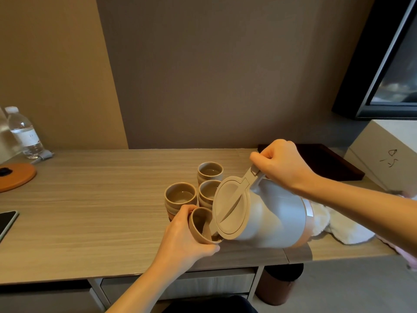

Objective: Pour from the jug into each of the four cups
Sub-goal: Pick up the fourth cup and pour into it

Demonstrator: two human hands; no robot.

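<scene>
A person's right hand (282,164) grips the handle of a grey jug (270,213) with a tan lid, tipping it steeply leftward over a wood-grain bench (90,211) set against a grey-brown wall (214,75). The left hand (187,238) is wrapped around a tan cup (199,224), holding it tilted with its mouth against the jug's spout near the front edge of the bench. Three more cups stand upright just behind: one at the left (180,195), one in the middle (208,192) partly hidden by the lid, and one at the back (210,172); whether they hold liquid is hard to tell. At the far left of the bench are a clear water bottle (23,133), a round orange mat (15,177) and the corner of a phone (6,222). To the right lie a dark tray (327,163), a white fluffy cloth (338,227) and a pale box (388,152), beneath a dark-framed screen (388,64). Below the bench sit drawers (203,283) and a brown bin (279,285).
</scene>
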